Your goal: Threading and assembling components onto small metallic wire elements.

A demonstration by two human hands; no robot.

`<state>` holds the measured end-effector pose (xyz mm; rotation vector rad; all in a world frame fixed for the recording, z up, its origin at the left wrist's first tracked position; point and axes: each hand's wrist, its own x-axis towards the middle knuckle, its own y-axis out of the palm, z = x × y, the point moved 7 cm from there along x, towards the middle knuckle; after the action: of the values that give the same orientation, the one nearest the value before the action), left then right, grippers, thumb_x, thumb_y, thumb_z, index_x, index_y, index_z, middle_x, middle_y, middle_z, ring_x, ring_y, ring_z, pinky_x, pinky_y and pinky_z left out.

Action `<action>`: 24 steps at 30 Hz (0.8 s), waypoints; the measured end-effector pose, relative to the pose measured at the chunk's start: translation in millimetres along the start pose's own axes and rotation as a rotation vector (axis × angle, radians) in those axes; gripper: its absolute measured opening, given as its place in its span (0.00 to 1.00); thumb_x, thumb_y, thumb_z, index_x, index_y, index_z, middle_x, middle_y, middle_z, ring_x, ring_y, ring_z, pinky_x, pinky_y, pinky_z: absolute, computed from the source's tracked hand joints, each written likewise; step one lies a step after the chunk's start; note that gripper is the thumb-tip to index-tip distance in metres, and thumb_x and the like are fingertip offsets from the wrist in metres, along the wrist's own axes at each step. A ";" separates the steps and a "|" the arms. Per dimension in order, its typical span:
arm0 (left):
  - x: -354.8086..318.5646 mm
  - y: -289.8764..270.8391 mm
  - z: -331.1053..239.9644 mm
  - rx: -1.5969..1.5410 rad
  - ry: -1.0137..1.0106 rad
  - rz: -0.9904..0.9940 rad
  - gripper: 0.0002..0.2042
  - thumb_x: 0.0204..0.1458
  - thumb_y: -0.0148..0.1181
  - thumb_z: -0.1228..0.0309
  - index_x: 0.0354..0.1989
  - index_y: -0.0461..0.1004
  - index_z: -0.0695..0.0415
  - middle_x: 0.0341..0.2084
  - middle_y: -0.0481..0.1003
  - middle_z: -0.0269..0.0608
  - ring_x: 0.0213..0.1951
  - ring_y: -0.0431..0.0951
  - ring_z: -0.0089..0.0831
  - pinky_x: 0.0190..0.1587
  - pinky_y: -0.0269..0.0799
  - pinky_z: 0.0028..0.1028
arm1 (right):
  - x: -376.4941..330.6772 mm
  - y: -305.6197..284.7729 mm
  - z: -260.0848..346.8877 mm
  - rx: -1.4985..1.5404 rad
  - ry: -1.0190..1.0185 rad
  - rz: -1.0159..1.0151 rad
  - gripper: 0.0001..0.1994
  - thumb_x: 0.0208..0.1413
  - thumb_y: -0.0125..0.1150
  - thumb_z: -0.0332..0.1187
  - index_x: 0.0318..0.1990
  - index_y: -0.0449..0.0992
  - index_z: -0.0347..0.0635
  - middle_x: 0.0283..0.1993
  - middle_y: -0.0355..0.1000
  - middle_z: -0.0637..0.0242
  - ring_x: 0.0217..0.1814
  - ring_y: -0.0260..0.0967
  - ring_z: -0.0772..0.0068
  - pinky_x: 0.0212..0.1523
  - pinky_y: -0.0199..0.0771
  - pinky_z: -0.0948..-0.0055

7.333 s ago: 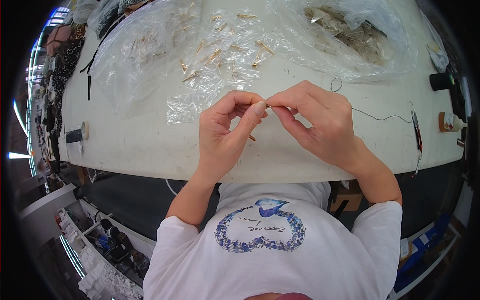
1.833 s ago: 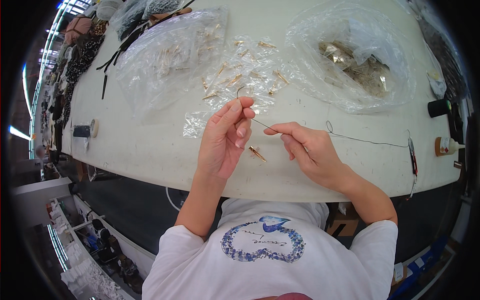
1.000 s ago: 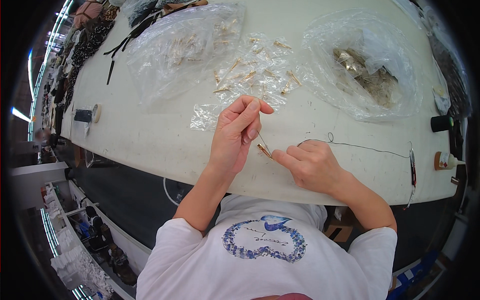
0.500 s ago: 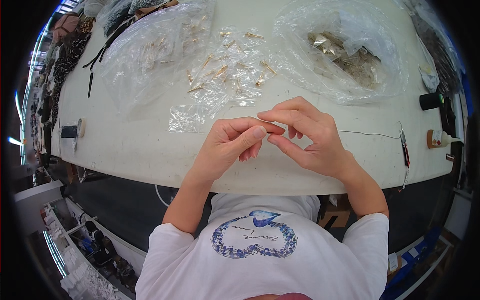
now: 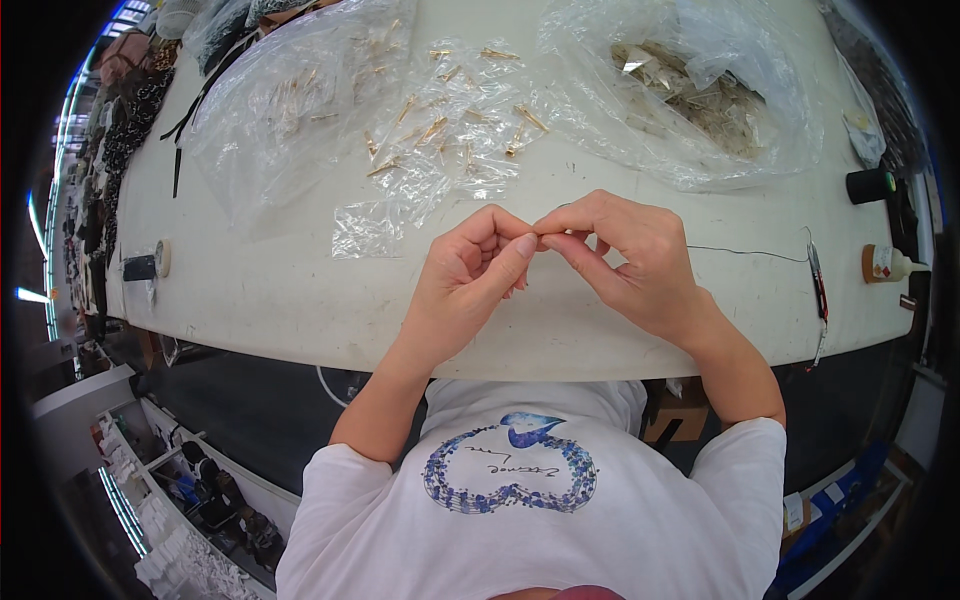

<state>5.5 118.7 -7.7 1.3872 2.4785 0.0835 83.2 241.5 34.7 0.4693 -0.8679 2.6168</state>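
Above the near middle of the table, the fingertips of both my hands meet in a pinch. My left hand (image 5: 470,275) has thumb and forefinger pressed together, its other fingers curled. Against those tips, my right hand (image 5: 635,260) closes thumb and forefinger too. What they hold is hidden or too small to see. A thin dark thread (image 5: 750,251) emerges from behind my right hand and runs right toward a pair of thread snips (image 5: 819,285). Beyond my hands, several small clear bags (image 5: 440,150) with gold-coloured slim pieces lie spread out, beside a flat clear bag (image 5: 366,231).
Large clear plastic bags stand at the back left (image 5: 290,110) and back right (image 5: 720,110) of the white table (image 5: 250,285). A dark thread spool (image 5: 870,185) and a glue bottle (image 5: 885,264) stand at right. A tape roll (image 5: 162,258) lies left. Dark goods fill the left edge.
My left forefinger has drawn back from its stretched-out position and curled. My right thumb and forefinger have closed from a gap into a pinch against my left fingertips. The view has shifted slightly.
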 end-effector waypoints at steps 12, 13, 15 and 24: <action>-2.4 -2.0 3.8 0.223 0.140 -0.062 0.06 0.62 0.53 0.73 0.35 0.73 0.62 0.19 0.69 0.29 0.23 0.66 0.14 0.26 0.60 0.17 | -3.2 6.4 -1.8 -0.049 -0.053 -0.007 0.06 0.47 0.66 0.24 0.33 0.76 0.43 0.28 0.76 0.68 0.26 0.74 0.69 0.24 0.72 0.74; -2.1 -1.2 4.6 0.249 0.140 -0.055 0.06 0.62 0.53 0.73 0.35 0.73 0.62 0.18 0.69 0.30 0.22 0.66 0.14 0.25 0.59 0.17 | -2.8 7.6 -0.8 -0.085 -0.061 -0.008 0.06 0.46 0.65 0.24 0.31 0.75 0.42 0.27 0.75 0.68 0.25 0.73 0.68 0.24 0.71 0.74; -2.9 1.8 7.3 0.276 0.139 -0.047 0.06 0.62 0.53 0.74 0.35 0.73 0.63 0.18 0.69 0.30 0.22 0.65 0.14 0.24 0.58 0.17 | -3.6 7.2 0.1 -0.122 -0.068 -0.009 0.06 0.45 0.64 0.23 0.29 0.73 0.42 0.27 0.75 0.68 0.25 0.73 0.68 0.24 0.71 0.74; -5.3 -1.9 6.4 0.097 0.100 -0.063 0.06 0.63 0.52 0.73 0.37 0.73 0.62 0.26 0.72 0.29 0.25 0.65 0.13 0.27 0.61 0.16 | -2.1 -10.7 -37.5 0.532 0.404 -0.044 0.06 0.50 0.58 0.20 0.36 0.72 0.37 0.34 0.77 0.66 0.36 0.78 0.76 0.40 0.77 0.78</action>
<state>8.4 112.7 -13.0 1.3733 2.6386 0.0200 82.0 272.4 10.9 0.0688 -0.0296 2.7392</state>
